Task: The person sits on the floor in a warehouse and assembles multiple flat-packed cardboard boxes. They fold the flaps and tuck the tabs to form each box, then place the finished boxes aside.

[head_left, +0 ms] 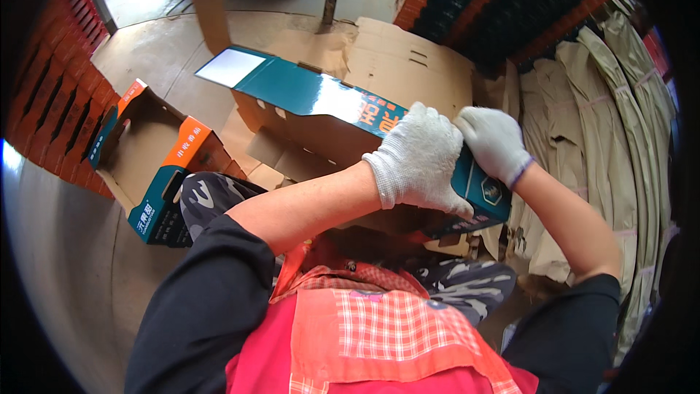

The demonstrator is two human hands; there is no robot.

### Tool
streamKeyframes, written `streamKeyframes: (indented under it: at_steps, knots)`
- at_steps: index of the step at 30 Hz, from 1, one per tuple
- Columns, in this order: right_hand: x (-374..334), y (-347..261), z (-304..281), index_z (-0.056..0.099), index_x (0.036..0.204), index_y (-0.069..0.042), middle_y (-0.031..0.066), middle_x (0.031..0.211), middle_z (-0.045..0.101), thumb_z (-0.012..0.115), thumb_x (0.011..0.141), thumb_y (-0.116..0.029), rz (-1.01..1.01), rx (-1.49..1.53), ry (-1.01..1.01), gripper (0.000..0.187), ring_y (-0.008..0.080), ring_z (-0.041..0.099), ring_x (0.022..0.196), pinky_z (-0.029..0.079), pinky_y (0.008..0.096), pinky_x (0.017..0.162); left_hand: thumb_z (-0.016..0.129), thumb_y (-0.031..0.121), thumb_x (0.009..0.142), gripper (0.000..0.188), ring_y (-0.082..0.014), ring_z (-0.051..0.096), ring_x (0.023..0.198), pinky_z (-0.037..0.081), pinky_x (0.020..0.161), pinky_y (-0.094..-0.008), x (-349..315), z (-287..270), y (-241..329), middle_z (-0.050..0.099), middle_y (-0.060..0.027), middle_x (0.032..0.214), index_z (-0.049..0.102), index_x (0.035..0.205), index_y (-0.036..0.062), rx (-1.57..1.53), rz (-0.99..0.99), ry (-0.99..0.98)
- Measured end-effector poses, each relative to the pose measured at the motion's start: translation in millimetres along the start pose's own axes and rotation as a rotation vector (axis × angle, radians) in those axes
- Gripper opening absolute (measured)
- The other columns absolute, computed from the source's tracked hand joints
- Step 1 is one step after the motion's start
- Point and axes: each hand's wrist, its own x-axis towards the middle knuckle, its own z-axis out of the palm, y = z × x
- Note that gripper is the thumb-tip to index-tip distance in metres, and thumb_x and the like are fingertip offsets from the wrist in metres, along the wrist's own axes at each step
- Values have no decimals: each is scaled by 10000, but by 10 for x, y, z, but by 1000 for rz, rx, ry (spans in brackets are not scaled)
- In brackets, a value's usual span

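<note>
A partly folded cardboard box [313,95], teal outside and brown inside, lies across in front of my lap. My left hand [419,160], in a white knit glove, grips the top edge at the box's right end, its thumb stretched down over the teal end panel [487,193]. Close beside it, my right hand [494,144], gloved the same, is closed over the corner of that end. Its fingertips are partly hidden behind the panel. The box's far left end stands open, with a long brown flap sticking up.
A folded open-topped teal and orange box [149,149] stands on the floor at left. Flat brown cardboard [408,58] lies beyond my box. Stacked orange-edged boxes [55,109] rise at far left, dark stacks [503,0] at far right. Tied bundles of brown sheets [583,117] lean at right.
</note>
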Motion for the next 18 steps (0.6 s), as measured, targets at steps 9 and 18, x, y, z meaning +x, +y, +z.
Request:
streamKeyframes:
  at_steps: [9,18]
  knots:
    - [16,-118,32,725,855,-44,175,822,696,561,919,-266,369,433,-6,283,307,683,797,535,399,748,722,722,646,1020,-309,612,1060,422,990,-412,-160,32,125,638,-209,1117,497,1343,13,-87,-8,151]
    - [-20,-520,-152,608,1221,-40,218,1072,665,682,658,-277,-60,473,193,616,345,644,1009,506,376,919,725,300,859,609,-237,607,1128,471,956,-327,-815,-93,-502,584,-137,1309,512,1356,21,-683,-71,500]
